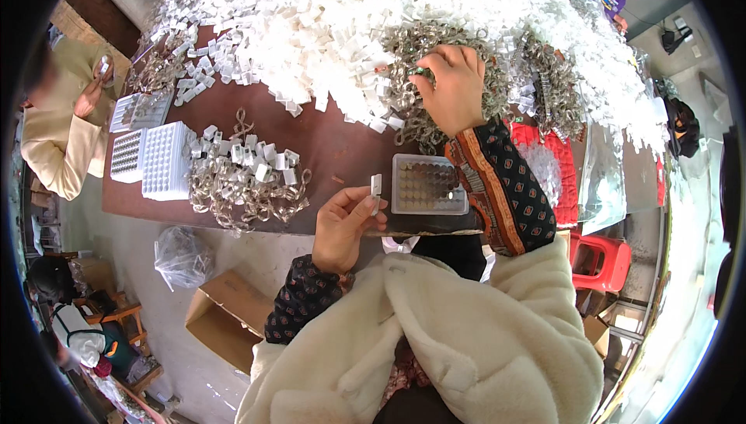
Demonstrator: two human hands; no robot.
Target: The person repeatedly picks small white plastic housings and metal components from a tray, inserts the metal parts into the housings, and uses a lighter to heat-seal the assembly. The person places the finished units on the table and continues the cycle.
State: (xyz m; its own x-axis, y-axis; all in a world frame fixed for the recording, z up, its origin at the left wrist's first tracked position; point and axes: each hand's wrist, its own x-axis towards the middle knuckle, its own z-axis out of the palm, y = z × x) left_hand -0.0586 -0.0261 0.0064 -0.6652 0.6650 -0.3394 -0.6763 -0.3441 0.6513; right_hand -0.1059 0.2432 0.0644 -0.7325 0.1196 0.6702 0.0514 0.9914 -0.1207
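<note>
My left hand (343, 223) is closed in a pinch on a small white plastic case (376, 185), held upright just above the table's near edge. Farther off, my right hand (452, 88) reaches over a heap of looped grey ribbon cables (435, 39). A small green piece (418, 71) is pinched between its thumb and fingers; its exact kind is too small to tell. Between my hands and nearer to me lies a clear tray (404, 206) with rows of round, coin-like pieces. Part of that tray sits close under my right sleeve.
A huge mound of white plastic cases (334, 20) covers the far table. Ribbon cables with white cases attached (249, 171) lie left, beside stacked white trays (165, 161). Red cloth (561, 191) lies right; a red stool (600, 262) stands below. A co-worker (70, 121) works at left.
</note>
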